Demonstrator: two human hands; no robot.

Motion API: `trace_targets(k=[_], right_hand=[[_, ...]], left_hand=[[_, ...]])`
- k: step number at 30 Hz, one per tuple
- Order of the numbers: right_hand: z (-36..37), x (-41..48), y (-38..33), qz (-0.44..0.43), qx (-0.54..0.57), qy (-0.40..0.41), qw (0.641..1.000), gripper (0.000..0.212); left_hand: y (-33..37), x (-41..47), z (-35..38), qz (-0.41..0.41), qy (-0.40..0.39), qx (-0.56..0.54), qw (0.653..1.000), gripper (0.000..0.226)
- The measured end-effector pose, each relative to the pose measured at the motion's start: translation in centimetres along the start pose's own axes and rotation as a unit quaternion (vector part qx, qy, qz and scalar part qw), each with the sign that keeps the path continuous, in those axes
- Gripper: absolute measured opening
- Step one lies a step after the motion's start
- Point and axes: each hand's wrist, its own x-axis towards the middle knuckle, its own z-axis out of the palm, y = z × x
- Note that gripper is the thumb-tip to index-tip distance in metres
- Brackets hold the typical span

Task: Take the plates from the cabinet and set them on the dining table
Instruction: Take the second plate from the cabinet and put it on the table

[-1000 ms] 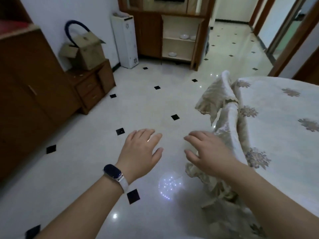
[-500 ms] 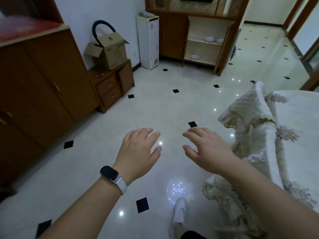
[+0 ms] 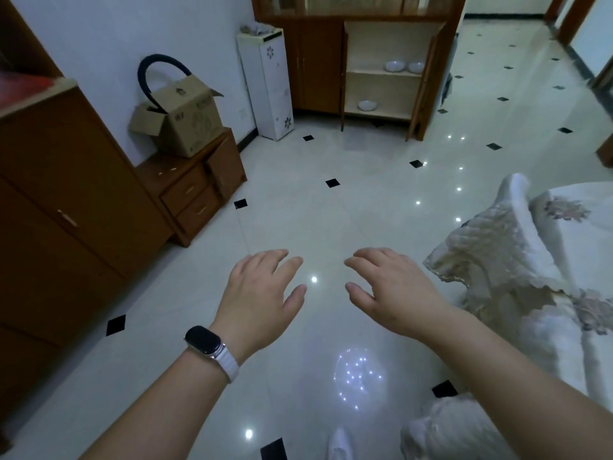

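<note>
An open wooden cabinet [image 3: 428, 78] stands at the far side of the room. Two white plates [image 3: 394, 65] sit side by side on its upper shelf and one white plate [image 3: 367, 105] lies on the lower shelf. The dining table [image 3: 577, 247], covered in a white flowered cloth, is at my right. My left hand [image 3: 262, 297], with a watch on the wrist, and my right hand [image 3: 391, 290] hover palm down over the floor with relaxed fingers, both holding nothing.
A tall brown cupboard [image 3: 59, 227] and a low drawer unit [image 3: 195, 190] carrying a cardboard box [image 3: 185, 117] line the left wall. A white floor unit [image 3: 268, 84] stands beside the cabinet. Glossy tiled floor [image 3: 331, 210] stretches between me and the cabinet.
The view has swung left and moved forward; the cabinet appears larger and the table has slid toward the right edge. Both hands stay spread and hold nothing.
</note>
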Motion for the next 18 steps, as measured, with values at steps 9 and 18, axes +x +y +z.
trace_targets(k=[9, 18], right_hand=[[-3.1, 7.6, 4.8, 0.01, 0.005, 0.037, 0.999, 0.054], [-2.0, 14.4, 8.9, 0.052, -0.003, 0.007, 0.999, 0.062]], left_hand=[[-0.3, 9.8, 0.3, 0.021, 0.009, 0.017, 1.0, 0.045], [-3.5, 18.3, 4.7, 0.052, -0.004, -0.003, 0.999, 0.044]])
